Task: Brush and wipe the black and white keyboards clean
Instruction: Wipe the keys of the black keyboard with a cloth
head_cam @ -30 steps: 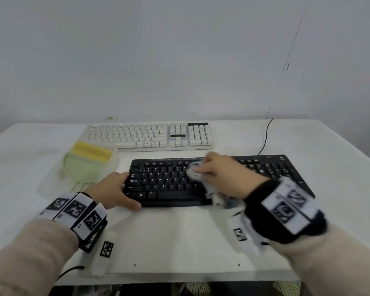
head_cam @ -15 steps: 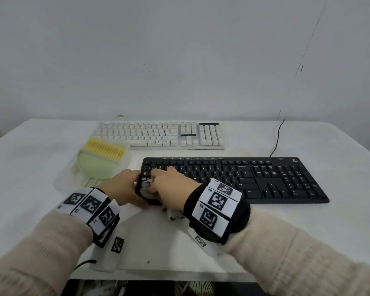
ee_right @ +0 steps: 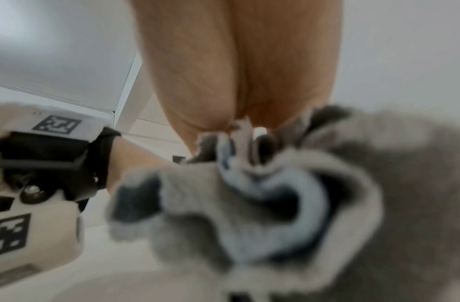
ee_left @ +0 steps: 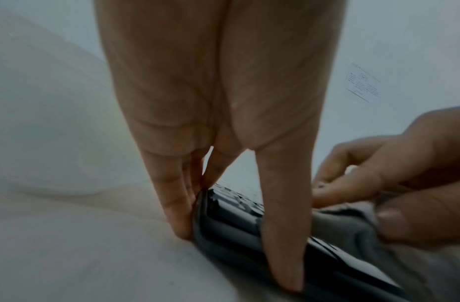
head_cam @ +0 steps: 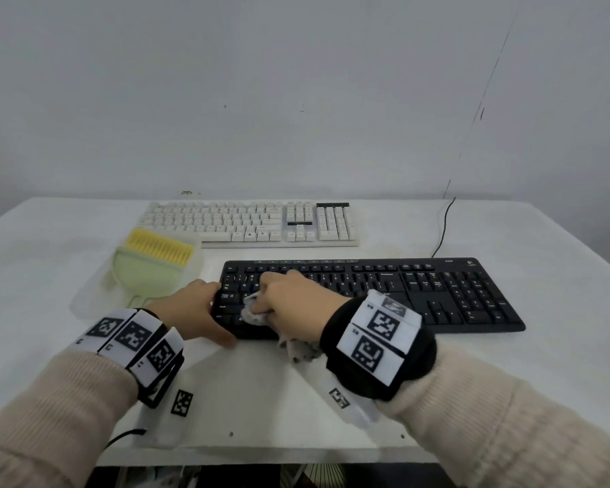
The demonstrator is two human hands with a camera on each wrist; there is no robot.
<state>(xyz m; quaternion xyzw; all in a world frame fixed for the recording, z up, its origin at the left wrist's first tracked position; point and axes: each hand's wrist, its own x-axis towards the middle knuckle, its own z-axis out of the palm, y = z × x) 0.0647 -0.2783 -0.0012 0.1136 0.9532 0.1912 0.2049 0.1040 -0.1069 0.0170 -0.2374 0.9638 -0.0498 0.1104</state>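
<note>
The black keyboard [head_cam: 402,294] lies near me on the white table [head_cam: 507,382], with the white keyboard [head_cam: 247,223] behind it. My left hand [head_cam: 194,308] holds the black keyboard's left front corner. In the left wrist view its fingers [ee_left: 177,204] stand against the end edge and the thumb [ee_left: 283,235] lies on the front edge. My right hand [head_cam: 289,297] grips a bunched grey-white cloth [head_cam: 252,309] and presses it on the leftmost keys, right beside the left hand. The cloth [ee_right: 249,194] fills the right wrist view and hides the keys under it.
A brush with yellow bristles [head_cam: 159,250] lies on a pale green dustpan [head_cam: 145,276] left of the black keyboard. A black cable [head_cam: 444,223] runs from the black keyboard's back to the wall. The table's front edge [head_cam: 261,456] is close below my wrists.
My right hand has swept the cloth left along the black keyboard, from its middle to the left end. The left hand has kept its hold on the corner.
</note>
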